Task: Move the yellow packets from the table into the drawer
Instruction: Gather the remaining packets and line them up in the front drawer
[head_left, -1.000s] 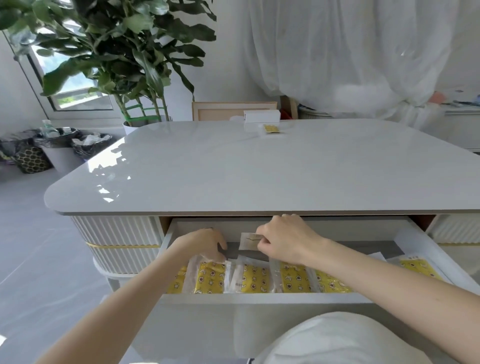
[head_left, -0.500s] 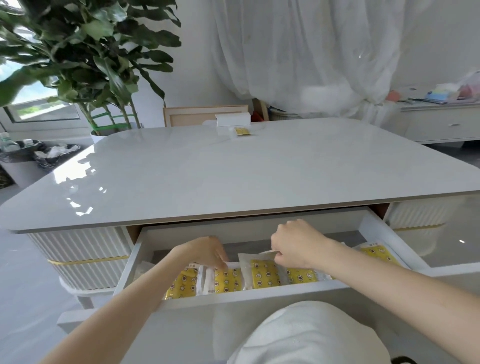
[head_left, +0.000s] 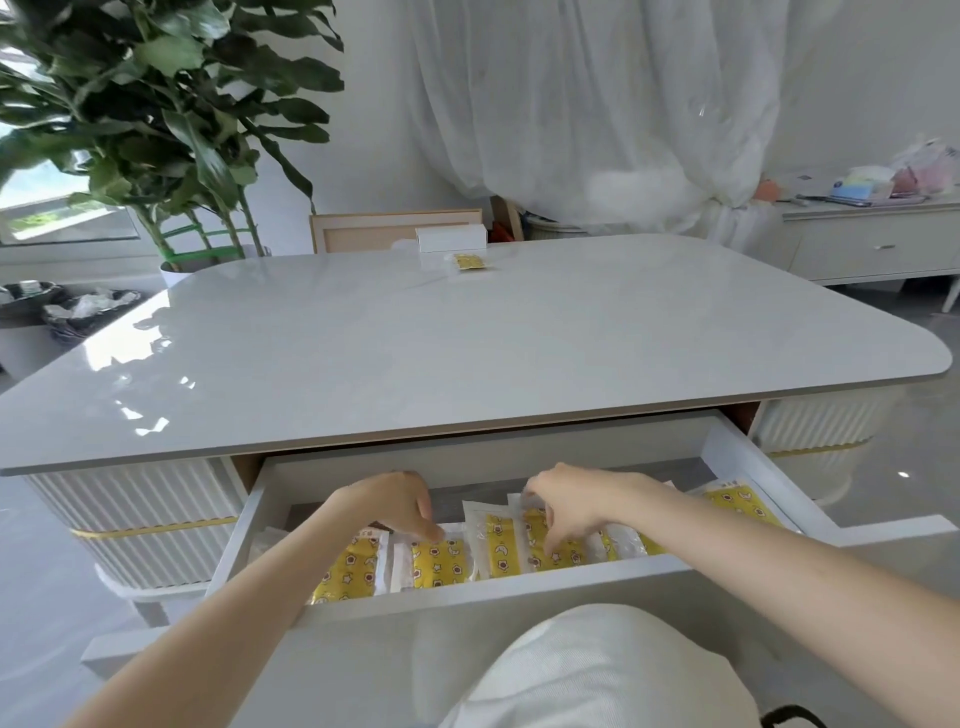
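In the open drawer (head_left: 519, 584) below the table's (head_left: 467, 353) near edge, the right hand (head_left: 566, 504) pinches a yellow packet (head_left: 574, 560) in the row. The left hand's (head_left: 395, 506) curled fingers touch another, grip unclear. Likely next: reach the lone packet (head_left: 470, 261) at the far edge.

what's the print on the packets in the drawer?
The packets: yellow with small white stars and brown-dotted cartoon shapes, whitish sealed edges. Head view.
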